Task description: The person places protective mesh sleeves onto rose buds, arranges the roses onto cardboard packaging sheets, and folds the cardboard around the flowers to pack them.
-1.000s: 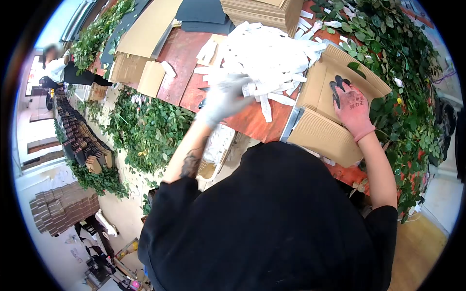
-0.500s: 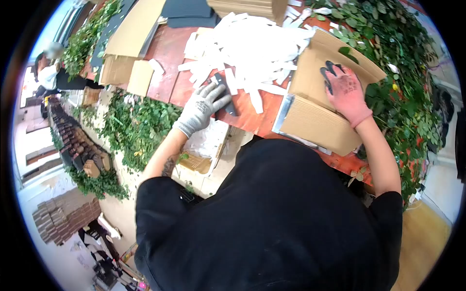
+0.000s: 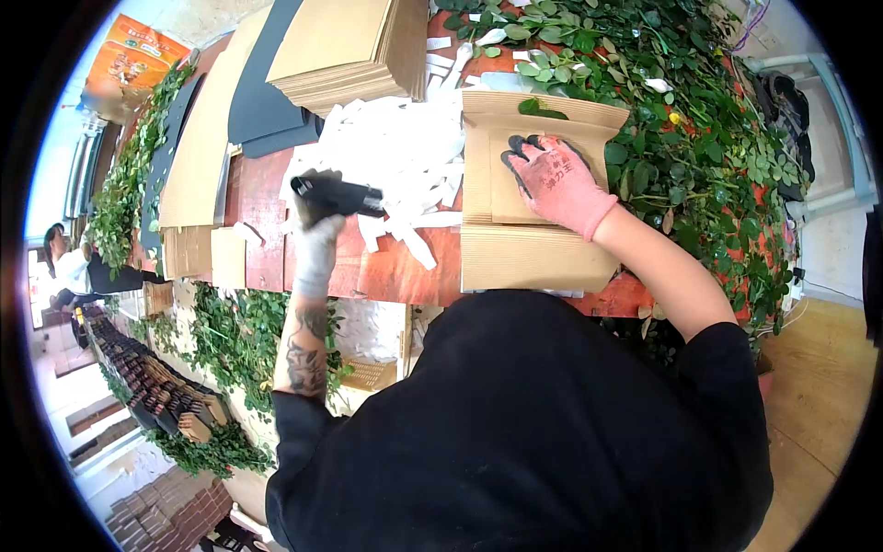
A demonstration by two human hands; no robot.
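My left hand (image 3: 315, 250), in a grey-white glove, is closed around a black stapler (image 3: 342, 196) and holds it up over the table. The hand is blurred. My right hand (image 3: 557, 187), in a pink glove with dark fingertips, lies flat with fingers spread on a folded corrugated cardboard wrap (image 3: 539, 260). A green leaf (image 3: 542, 110) shows at the wrap's far end, above my right fingers. What the wrap holds inside is hidden. Between my hands spreads a heap of white paper strips (image 3: 391, 138).
A stack of cardboard sheets (image 3: 336, 41) stands behind the strips, beside dark sheets (image 3: 267, 115). Leafy stems with white buds (image 3: 681, 138) cover the right side. More greenery (image 3: 235, 336) lies below the table's left edge. Another person (image 3: 72, 265) is at far left.
My left hand has picked the stapler up off the table and raised it. My right hand stays on the wrap. The camera view has turned, shifting the whole scene.
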